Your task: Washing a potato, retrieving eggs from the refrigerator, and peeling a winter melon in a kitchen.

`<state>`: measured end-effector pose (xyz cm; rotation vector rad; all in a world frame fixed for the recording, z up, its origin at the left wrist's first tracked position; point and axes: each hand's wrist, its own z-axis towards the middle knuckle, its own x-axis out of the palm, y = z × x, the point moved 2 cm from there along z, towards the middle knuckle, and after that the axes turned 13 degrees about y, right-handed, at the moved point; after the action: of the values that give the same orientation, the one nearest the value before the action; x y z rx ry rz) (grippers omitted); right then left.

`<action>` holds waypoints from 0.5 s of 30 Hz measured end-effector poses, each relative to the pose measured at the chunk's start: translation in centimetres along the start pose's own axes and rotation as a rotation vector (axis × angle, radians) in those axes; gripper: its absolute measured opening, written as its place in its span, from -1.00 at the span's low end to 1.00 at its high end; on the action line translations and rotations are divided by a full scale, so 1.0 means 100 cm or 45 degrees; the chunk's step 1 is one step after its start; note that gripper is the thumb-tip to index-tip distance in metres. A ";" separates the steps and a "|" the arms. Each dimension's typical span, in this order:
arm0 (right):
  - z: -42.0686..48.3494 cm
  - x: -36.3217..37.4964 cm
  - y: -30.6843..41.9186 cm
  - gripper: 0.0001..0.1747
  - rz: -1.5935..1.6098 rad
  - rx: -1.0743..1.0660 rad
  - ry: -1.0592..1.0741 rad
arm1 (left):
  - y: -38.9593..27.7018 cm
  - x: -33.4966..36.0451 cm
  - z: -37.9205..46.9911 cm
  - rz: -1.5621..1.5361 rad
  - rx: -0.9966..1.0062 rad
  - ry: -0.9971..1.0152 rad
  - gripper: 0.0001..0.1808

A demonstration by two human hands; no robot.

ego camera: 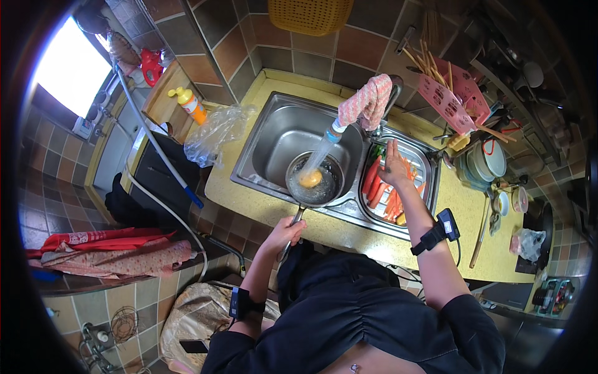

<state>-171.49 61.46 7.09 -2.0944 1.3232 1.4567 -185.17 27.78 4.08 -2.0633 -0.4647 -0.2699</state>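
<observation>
My left hand (285, 233) is closed around the handle of a metal saucepan (336, 198), which is at the near edge of the left sink basin (271, 135). Water from a faucet nozzle (334, 133) runs into the pan, onto a round yellowish vegetable (310, 178), possibly a peeled potato. My right hand (393, 167), fingers extended, is over the smaller right basin. Under and beside it lie whole carrots (372, 175), cut carrot pieces (393, 204) and something green at the back. Whether it touches them, I cannot tell.
A pink checked cloth (366, 103) wraps the faucet. Left of the sink are a crumpled plastic bag (217, 133) and a yellow pump bottle (188, 104). A pink utensil basket (451, 96) hangs behind on the right. Stacked bowls (486, 161) and a long-handled utensil (480, 238) are on the right counter.
</observation>
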 end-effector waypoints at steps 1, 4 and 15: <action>0.000 0.000 0.001 0.06 0.001 0.001 0.002 | 0.000 0.000 0.000 -0.001 0.000 -0.003 -0.80; -0.001 0.000 0.001 0.06 -0.003 0.008 0.005 | 0.000 0.000 -0.001 -0.003 0.007 -0.015 -0.80; 0.005 0.004 -0.002 0.11 -0.032 0.035 -0.008 | -0.004 0.000 -0.001 -0.046 -0.038 -0.003 -0.79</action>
<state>-171.62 61.69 6.50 -2.0800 1.3022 1.4251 -185.36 27.93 4.45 -2.0860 -0.5029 -0.2972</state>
